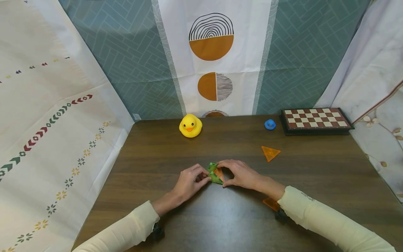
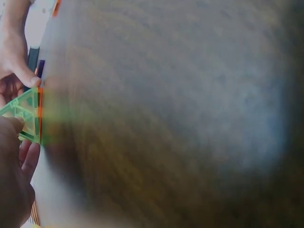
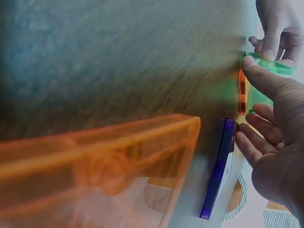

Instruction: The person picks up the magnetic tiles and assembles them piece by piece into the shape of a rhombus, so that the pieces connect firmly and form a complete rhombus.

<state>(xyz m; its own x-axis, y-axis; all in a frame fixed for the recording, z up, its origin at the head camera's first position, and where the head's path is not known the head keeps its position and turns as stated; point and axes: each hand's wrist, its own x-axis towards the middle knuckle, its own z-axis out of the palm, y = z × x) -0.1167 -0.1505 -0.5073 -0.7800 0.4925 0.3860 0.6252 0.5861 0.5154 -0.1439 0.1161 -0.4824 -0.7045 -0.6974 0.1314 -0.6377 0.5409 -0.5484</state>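
Several small translucent magnetic tiles sit together at mid-table between the hands. Triangular green tiles (image 1: 216, 177) lean up over an orange tile (image 1: 218, 173) that lies flat at the base. My left hand (image 1: 189, 182) pinches a green tile (image 2: 29, 114) between thumb and fingers. My right hand (image 1: 242, 174) spans the other side of the cluster, holding it between thumb and forefinger. In the right wrist view, the right thumb presses near the corner where the green tile (image 3: 270, 64) meets the orange one. Fingers partly hide how the tiles join.
A loose orange triangle (image 1: 270, 153) lies right of centre. Another orange tile (image 1: 270, 203) is partly under the right forearm. A purple tile (image 3: 218, 171) shows beside the right hand. Along the back stand a yellow duck (image 1: 190, 126), a small blue duck (image 1: 269, 124) and a checkered board (image 1: 316, 120).
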